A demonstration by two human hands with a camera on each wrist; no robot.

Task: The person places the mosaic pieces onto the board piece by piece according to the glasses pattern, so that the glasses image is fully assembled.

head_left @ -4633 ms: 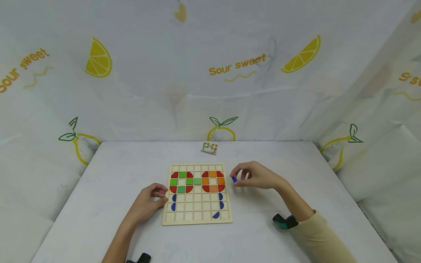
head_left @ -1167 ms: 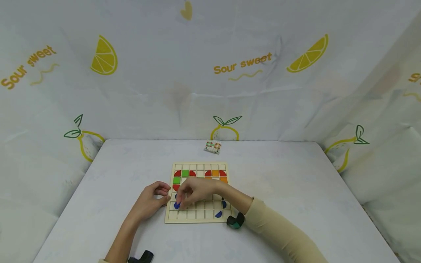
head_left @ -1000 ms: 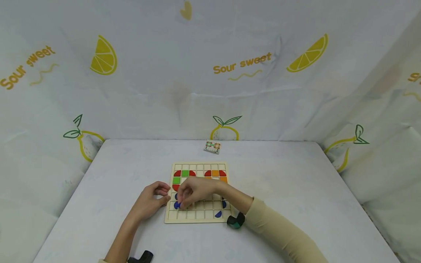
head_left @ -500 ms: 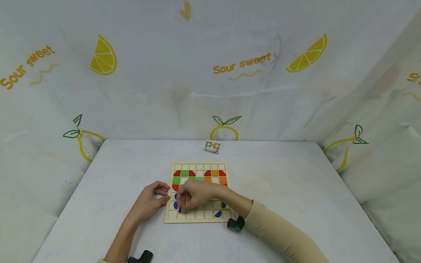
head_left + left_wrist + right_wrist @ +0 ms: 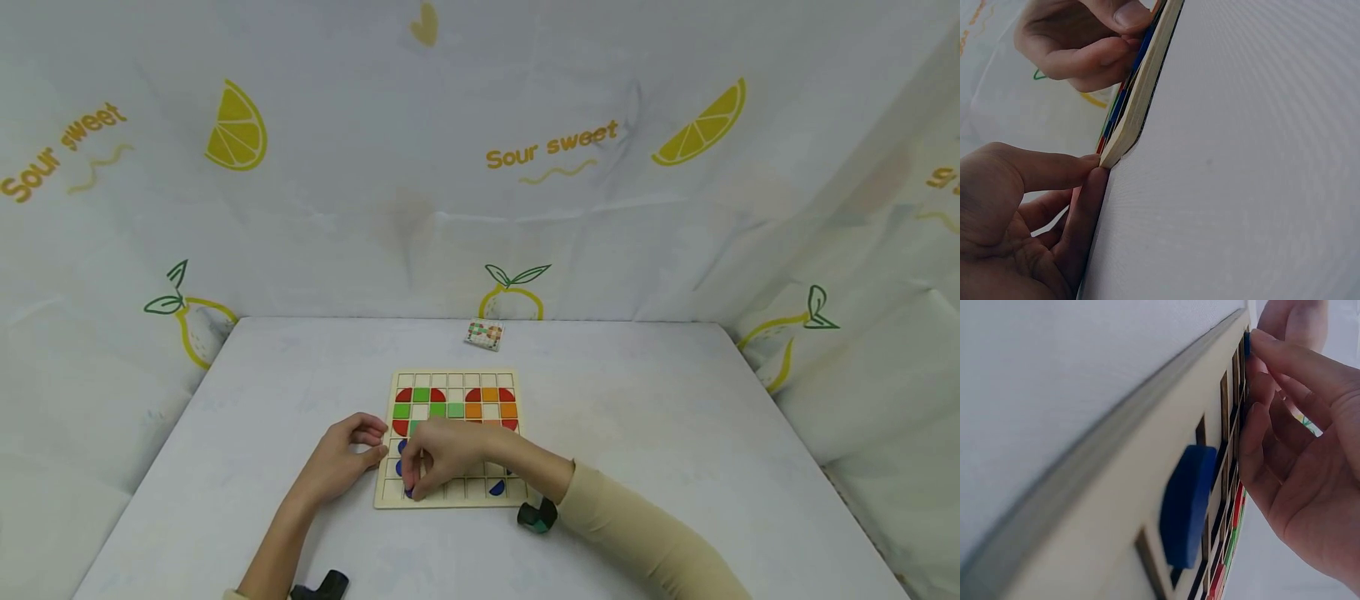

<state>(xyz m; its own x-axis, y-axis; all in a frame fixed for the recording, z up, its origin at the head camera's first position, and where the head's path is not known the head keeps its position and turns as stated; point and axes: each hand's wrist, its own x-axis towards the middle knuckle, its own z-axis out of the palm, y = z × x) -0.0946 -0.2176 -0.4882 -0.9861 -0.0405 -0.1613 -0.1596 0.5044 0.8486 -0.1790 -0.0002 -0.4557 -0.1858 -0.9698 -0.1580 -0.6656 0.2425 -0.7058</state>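
A wooden grid board [image 5: 450, 499] lies on the table, with red, green and orange pieces in its back rows. My right hand [image 5: 450, 450] reaches across it and pinches a blue half-round tile [image 5: 408, 493] at the front-left cell; the right wrist view shows this tile [image 5: 1247, 344] under the fingertips. My left hand [image 5: 345, 457] holds the board's left edge between thumb and finger, clearer in the left wrist view, where the hand [image 5: 1022, 212] is at the corner. Another blue half-round tile [image 5: 497, 488] sits slightly tilted near the front right. The right forearm hides part of the board.
A small pattern card [image 5: 484, 334] lies behind the board near the table's back edge. A white cloth [image 5: 360, 183] with lemon prints hangs behind the table [image 5: 637, 392]. Black wrist mounts [image 5: 537, 515] sit by the forearms.
My right hand has carried the blue tile from beside the board's right edge across to the left column, then slid it toward the front row. My left hand has stayed at the left edge.
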